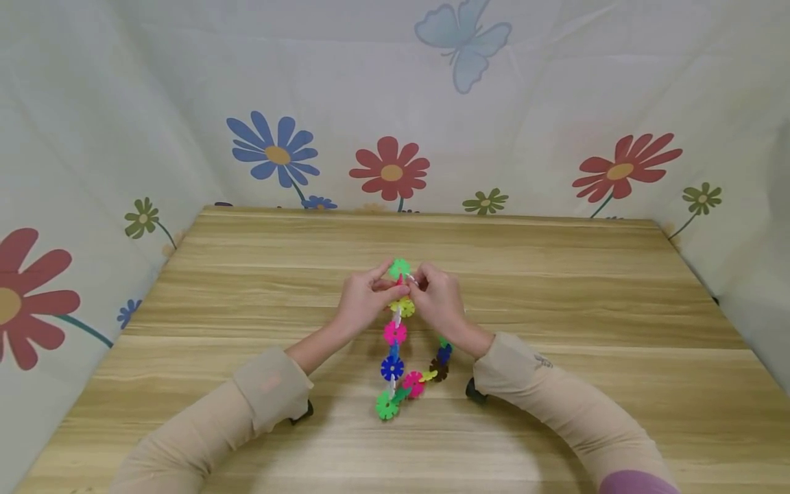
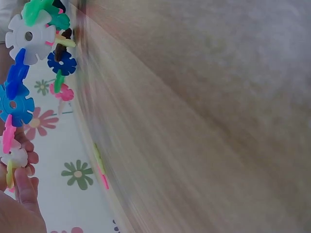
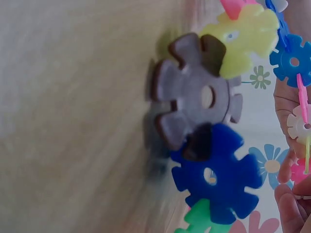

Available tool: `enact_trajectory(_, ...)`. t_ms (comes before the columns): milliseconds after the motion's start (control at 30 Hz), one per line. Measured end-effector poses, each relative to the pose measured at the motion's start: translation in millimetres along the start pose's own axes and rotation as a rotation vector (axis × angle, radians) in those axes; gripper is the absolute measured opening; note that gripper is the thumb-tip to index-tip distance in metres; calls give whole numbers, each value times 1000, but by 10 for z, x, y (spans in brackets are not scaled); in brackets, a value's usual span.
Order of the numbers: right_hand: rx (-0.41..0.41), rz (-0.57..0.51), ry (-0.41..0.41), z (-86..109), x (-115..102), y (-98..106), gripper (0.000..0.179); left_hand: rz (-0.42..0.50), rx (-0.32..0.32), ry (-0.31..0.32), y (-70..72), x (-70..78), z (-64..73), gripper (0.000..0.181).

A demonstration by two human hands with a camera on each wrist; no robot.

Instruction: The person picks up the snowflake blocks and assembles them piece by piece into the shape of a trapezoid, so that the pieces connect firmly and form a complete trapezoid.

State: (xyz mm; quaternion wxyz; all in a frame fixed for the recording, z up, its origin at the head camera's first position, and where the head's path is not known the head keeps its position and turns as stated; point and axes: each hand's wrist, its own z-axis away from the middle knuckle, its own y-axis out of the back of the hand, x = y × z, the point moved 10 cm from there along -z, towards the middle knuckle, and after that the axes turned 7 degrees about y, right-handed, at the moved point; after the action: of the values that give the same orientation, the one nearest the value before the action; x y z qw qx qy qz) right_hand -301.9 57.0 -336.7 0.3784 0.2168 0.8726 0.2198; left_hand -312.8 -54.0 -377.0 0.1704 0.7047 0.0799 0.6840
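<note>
Slotted plastic snowflake discs in many colours are joined edge to edge into a chain, hanging from the hands and bending back towards the right. In the head view, the left hand [image 1: 363,298] pinches the chain's upper end between thumb and fingers, near a yellow disc [image 1: 404,307] and a bright green disc [image 1: 400,267]. Close beside it, the right hand [image 1: 439,296] pinches a small white disc [image 3: 302,197], seen edge-on in the right wrist view. Lower links include a pink disc [image 1: 395,333], a dark blue disc [image 1: 391,368] and a brown disc [image 1: 439,370]. The fingers partly hide the joint.
The wooden table [image 1: 247,274] lies under both forearms. Behind it hangs a white cloth [image 1: 345,82] printed with flowers and a butterfly. Dark wrist straps [image 1: 475,391] show below the cuffs.
</note>
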Motion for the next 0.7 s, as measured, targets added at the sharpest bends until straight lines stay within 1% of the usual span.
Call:
enact_trajectory(100,-8,13,28,5,-22,-7,12,-5,2,7,1,-17,3,64)
enact_trajectory(300,-22,78,120,14,-96,-1,12,-14,0,16,-8,-43,-7,63)
enact_trajectory(400,-38,94,141,14,-110,-1,12,-8,-8,15,-20,-42,-10,64)
enact_trajectory(533,-61,73,130,10,-82,1,12,-26,-19,16,-36,-35,-12,65)
enact_trajectory(600,-67,47,101,3,-42,9,12,-39,-27,18,-44,-28,-15,65)
enact_trajectory(700,-74,-12,35,-8,37,22,11,-44,-48,15,-58,-11,-21,65)
